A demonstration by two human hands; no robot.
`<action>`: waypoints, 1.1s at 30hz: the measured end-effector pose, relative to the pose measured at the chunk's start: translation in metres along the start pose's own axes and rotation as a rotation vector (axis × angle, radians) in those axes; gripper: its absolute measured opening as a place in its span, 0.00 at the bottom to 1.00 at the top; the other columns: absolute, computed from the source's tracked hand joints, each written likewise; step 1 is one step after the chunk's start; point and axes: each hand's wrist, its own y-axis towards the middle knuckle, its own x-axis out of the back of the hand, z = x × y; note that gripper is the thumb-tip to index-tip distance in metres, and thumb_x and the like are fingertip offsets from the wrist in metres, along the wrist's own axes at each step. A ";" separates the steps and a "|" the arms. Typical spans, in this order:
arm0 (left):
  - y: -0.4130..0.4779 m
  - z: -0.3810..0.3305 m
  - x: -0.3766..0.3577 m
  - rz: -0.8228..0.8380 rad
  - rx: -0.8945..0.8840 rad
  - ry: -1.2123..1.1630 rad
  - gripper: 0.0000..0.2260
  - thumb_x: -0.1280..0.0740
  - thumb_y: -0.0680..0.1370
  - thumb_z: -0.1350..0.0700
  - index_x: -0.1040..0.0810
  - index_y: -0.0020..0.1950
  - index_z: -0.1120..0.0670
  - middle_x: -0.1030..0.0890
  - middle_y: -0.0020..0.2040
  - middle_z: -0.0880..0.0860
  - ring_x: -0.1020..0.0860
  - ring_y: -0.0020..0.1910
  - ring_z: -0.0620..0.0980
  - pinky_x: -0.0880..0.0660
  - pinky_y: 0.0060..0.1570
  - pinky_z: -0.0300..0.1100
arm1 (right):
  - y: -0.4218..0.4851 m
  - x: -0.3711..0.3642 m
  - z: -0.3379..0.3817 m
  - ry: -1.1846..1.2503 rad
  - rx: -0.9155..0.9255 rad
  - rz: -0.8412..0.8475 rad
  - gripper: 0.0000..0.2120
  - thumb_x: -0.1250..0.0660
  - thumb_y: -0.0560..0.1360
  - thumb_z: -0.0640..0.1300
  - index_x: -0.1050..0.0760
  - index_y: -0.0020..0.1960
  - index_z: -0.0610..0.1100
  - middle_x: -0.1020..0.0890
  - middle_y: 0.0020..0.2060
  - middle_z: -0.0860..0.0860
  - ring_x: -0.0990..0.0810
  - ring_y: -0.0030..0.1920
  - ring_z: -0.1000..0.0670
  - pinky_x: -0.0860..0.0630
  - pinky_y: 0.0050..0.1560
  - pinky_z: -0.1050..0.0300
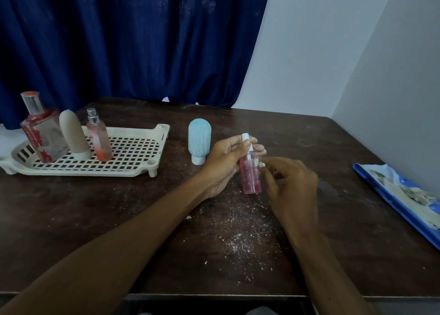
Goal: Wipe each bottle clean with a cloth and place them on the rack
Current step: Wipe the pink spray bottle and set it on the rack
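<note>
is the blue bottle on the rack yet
No, the blue bottle stands cap-down on the table, to the right of the rack and apart from it.

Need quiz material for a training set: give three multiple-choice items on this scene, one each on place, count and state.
1. Where does the blue tube stand? A) on the table beside the rack B) on the rack C) in a hand
2. How many bottles stand on the rack? A) two B) three C) five
3. The left hand is: A) open B) gripping a pink bottle C) flat on the table
Key: A, it stands cap-down right of the rack; B, three stand at its left end; B, fingers curl round it.
</note>
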 end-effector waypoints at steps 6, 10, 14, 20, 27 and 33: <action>-0.001 -0.001 0.000 -0.003 -0.003 0.000 0.11 0.40 0.84 0.60 0.24 0.62 0.63 0.16 0.55 0.60 0.17 0.58 0.56 0.21 0.59 0.49 | -0.004 -0.006 -0.002 0.032 0.038 0.053 0.15 0.29 0.73 0.32 0.18 0.58 0.43 0.16 0.50 0.50 0.19 0.49 0.52 0.22 0.50 0.57; -0.001 0.000 0.000 -0.007 0.004 0.008 0.10 0.39 0.84 0.59 0.23 0.61 0.62 0.15 0.54 0.59 0.17 0.58 0.55 0.21 0.60 0.50 | -0.003 -0.007 -0.005 0.059 0.011 0.046 0.16 0.32 0.74 0.30 0.18 0.59 0.43 0.17 0.50 0.49 0.20 0.47 0.56 0.20 0.47 0.56; 0.000 0.000 0.001 -0.014 0.012 0.016 0.09 0.39 0.84 0.59 0.22 0.60 0.60 0.15 0.53 0.57 0.16 0.53 0.52 0.21 0.59 0.50 | 0.000 -0.005 0.003 0.115 -0.034 -0.055 0.11 0.33 0.77 0.33 0.17 0.56 0.41 0.17 0.49 0.49 0.19 0.47 0.57 0.23 0.49 0.68; 0.000 -0.001 0.001 -0.002 0.017 0.018 0.10 0.39 0.84 0.59 0.22 0.61 0.60 0.15 0.54 0.56 0.16 0.52 0.51 0.20 0.57 0.48 | -0.002 -0.005 0.003 0.104 -0.027 -0.037 0.13 0.27 0.75 0.37 0.19 0.59 0.40 0.18 0.51 0.50 0.20 0.49 0.59 0.27 0.53 0.73; -0.002 -0.003 0.001 0.011 0.002 0.019 0.11 0.38 0.83 0.59 0.24 0.63 0.62 0.15 0.54 0.58 0.16 0.56 0.52 0.19 0.52 0.43 | -0.001 -0.005 0.001 0.068 -0.073 0.002 0.10 0.25 0.73 0.41 0.19 0.53 0.42 0.17 0.46 0.53 0.19 0.43 0.57 0.21 0.45 0.64; -0.001 -0.002 0.001 0.006 0.001 0.036 0.12 0.38 0.83 0.58 0.24 0.64 0.62 0.15 0.53 0.56 0.16 0.55 0.51 0.20 0.57 0.46 | 0.001 -0.006 0.003 0.080 -0.054 -0.004 0.10 0.26 0.73 0.38 0.20 0.54 0.41 0.17 0.46 0.51 0.19 0.44 0.57 0.21 0.47 0.63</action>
